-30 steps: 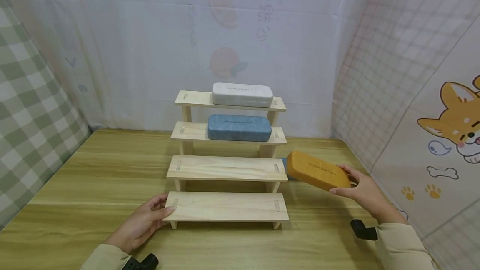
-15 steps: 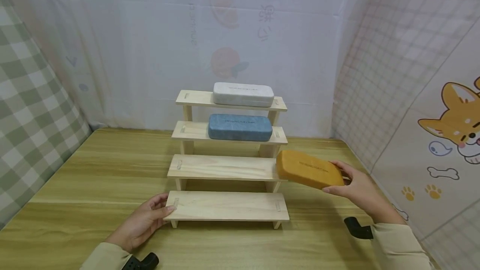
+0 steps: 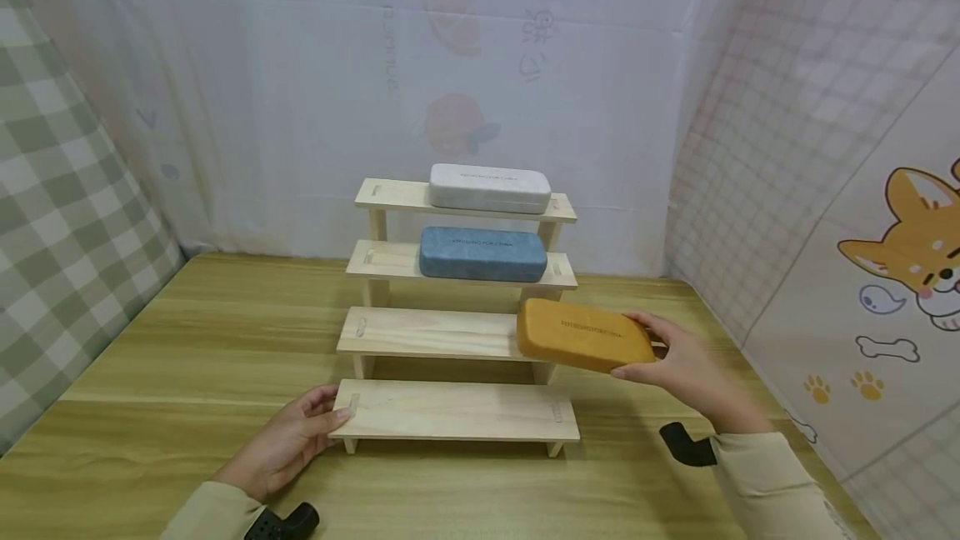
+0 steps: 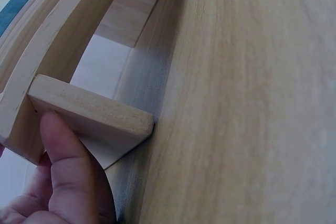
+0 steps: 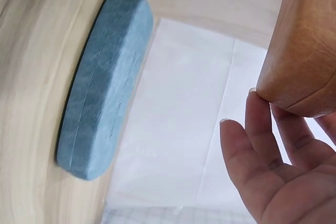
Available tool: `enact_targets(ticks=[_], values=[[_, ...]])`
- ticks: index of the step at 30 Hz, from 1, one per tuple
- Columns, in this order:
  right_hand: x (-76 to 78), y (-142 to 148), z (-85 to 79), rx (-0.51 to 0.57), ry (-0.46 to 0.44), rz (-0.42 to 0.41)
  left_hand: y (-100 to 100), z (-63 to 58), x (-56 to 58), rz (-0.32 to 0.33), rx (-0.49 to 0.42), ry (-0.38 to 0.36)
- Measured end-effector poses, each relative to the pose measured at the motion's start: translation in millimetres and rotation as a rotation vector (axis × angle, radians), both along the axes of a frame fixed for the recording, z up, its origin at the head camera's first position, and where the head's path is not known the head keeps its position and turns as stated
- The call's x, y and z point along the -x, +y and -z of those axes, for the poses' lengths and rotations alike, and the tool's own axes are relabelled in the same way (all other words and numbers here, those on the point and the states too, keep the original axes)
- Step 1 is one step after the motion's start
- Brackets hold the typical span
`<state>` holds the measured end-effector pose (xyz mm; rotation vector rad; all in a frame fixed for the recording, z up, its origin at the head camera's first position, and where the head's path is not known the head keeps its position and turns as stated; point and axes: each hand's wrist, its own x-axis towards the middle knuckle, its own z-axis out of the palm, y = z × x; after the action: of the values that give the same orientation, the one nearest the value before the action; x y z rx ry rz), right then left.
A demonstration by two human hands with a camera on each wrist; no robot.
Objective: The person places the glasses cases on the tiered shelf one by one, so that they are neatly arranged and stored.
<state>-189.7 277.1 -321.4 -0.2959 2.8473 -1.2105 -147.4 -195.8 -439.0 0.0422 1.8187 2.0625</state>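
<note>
My right hand [image 3: 678, 369] holds an orange glasses case [image 3: 585, 335] by its right end, thumb on the near side and fingers on the far side. The case's left end overlaps the right part of the second step from the bottom of a tiered wooden display stand [image 3: 427, 332]. In the right wrist view my fingertips meet the brown-looking underside of that case [image 5: 307, 51]. My left hand [image 3: 288, 444] grips the left end of the lowest step, its thumb on top. The left wrist view shows a finger [image 4: 65, 156] against the stand's leg [image 4: 94, 114].
A white glasses case [image 3: 489, 188] sits on the top step and a blue one [image 3: 483, 254] on the step below it. The right wrist view shows a blue case [image 5: 105, 87] on a wooden surface. White cloth [image 3: 300, 107] hangs behind the table [image 3: 225, 340].
My right hand has carried the orange case leftward, from beside the stand to over the second-lowest step's right end. My left hand keeps its hold on the lowest step.
</note>
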Motion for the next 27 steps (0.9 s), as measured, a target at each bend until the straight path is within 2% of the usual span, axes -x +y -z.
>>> enact_targets(ticks=[18,27], values=[[15.8,-48,-4.6,-0.022,0.050,-0.086,1,-0.3,-0.1,-0.014,0.002,-0.012],[20.6,-68,-10.1,-0.046,0.067,-0.088,0,0.3,0.2,-0.007,-0.007,-0.007]])
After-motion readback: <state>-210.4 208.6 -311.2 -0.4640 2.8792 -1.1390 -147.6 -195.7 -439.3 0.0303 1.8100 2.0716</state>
